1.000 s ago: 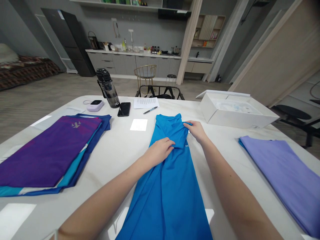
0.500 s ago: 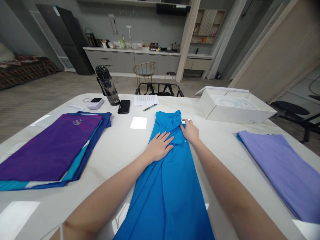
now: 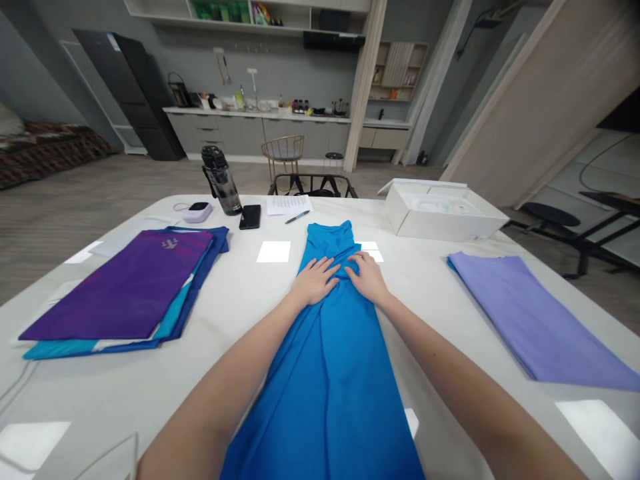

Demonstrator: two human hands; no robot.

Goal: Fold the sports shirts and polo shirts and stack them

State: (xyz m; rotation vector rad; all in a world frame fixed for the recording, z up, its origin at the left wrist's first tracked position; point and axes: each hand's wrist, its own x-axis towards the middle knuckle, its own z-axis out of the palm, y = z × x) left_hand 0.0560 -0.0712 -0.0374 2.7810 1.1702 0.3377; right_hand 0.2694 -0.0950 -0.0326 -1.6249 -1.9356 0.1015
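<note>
A bright blue garment (image 3: 345, 360), partly folded into a long narrow shape, runs from the near edge up the middle of the white table (image 3: 240, 293). My left hand (image 3: 315, 280) lies flat on its upper left part, fingers spread. On the garment's upper right part rests my right hand (image 3: 367, 275), fingers slightly bent and apart, touching the cloth. Some creases gather between the two hands. Neither hand visibly grips the fabric.
To the left lies a stack of folded clothes topped by a purple shirt (image 3: 125, 287). A lilac garment (image 3: 530, 313) lies at the right. Towards the back are a water bottle (image 3: 223, 183), a phone (image 3: 250, 217), a pen (image 3: 297, 217), a paper sheet (image 3: 289, 204) and a white box (image 3: 440, 213).
My right hand has moved left and nearer, from the garment's right edge onto its upper part. My left hand stays flat on the cloth. The view has tilted up slightly.
</note>
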